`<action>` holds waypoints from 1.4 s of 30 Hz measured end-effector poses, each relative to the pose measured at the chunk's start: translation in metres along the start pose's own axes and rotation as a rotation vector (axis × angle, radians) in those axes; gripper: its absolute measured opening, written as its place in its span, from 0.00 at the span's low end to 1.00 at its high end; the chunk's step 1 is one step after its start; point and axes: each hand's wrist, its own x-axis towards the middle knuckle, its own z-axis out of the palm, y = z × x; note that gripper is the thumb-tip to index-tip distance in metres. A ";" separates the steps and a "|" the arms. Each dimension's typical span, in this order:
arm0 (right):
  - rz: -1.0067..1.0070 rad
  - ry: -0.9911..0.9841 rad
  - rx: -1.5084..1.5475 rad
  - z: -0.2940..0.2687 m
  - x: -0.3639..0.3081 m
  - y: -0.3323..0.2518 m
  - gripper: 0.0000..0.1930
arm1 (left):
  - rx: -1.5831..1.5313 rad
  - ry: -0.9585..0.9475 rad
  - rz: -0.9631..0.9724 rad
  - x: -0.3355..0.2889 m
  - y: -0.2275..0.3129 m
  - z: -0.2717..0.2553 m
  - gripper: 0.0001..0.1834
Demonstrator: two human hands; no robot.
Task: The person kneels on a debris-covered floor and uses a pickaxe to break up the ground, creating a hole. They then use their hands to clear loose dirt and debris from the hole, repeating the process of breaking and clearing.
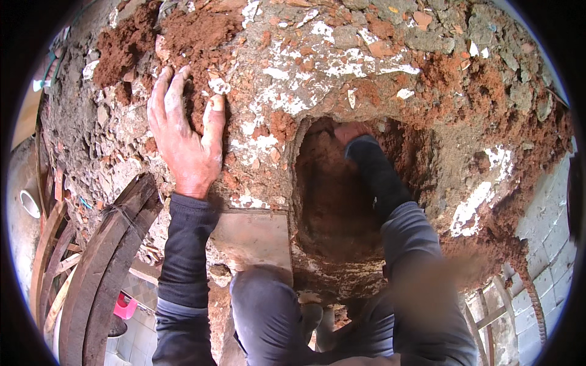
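**Arm deep in the hole, other hand braced on the rubble**

We look down on a rough mass of broken brick, mortar and red earth [378, 79], and our right hand [351, 131] is reaching into the hole [332, 195] dug in its middle. Only the back of the hand shows at the far wall of the hole; the fingers are buried in shadow and soil, so we cannot tell whether they are clenched or loose. The dark sleeve [381, 177] runs down into the opening from the lower right.

Our left hand [186, 131] lies flat and spread on the rubble to the left of the hole, fingers pointing up into a heap of loose red soil [152, 36], gripping nothing, just pressing down as a brace.

The step in hand, as we judge it, is clearing or feeling out the inside of the hole. Any next move calls for care at the rim: the edge is crumbly, with white plaster flakes [287, 100] and brick bits sitting loose just above the opening, ready to drop in.

Around us, a flat slab [253, 235] sits just below the left hand, by the hole's left edge. Curved wooden hoops [104, 256] stand at the lower left, a pink object [125, 305] beyond them on tiled floor. A twisted steel bar [534, 296] hangs at the lower right, beside a block wall [549, 232]. Our knee [262, 305] crowds the space under the hole
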 end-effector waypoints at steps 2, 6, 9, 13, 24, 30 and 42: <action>-0.007 0.078 0.030 0.006 0.014 -0.001 0.31 | -0.016 0.002 -0.005 0.001 0.001 0.004 0.30; -0.080 0.185 0.062 0.012 0.033 0.000 0.30 | -0.002 -0.014 0.002 0.004 0.006 0.006 0.30; -0.148 0.179 0.085 0.000 0.041 -0.001 0.30 | 0.010 -0.026 -0.013 0.002 0.008 0.003 0.31; -0.224 0.129 0.112 0.007 0.038 -0.006 0.29 | -0.014 -0.067 -0.012 0.000 0.012 0.004 0.31; -0.327 -0.028 -0.101 0.088 0.033 -0.012 0.30 | -0.026 -0.054 0.038 0.005 0.011 0.006 0.31; -0.267 0.136 0.019 0.031 0.025 -0.018 0.29 | -0.031 -0.032 0.020 0.001 0.006 0.005 0.31; -0.307 0.084 0.095 0.008 0.058 -0.021 0.28 | -0.076 -0.067 -0.043 0.001 0.008 0.007 0.30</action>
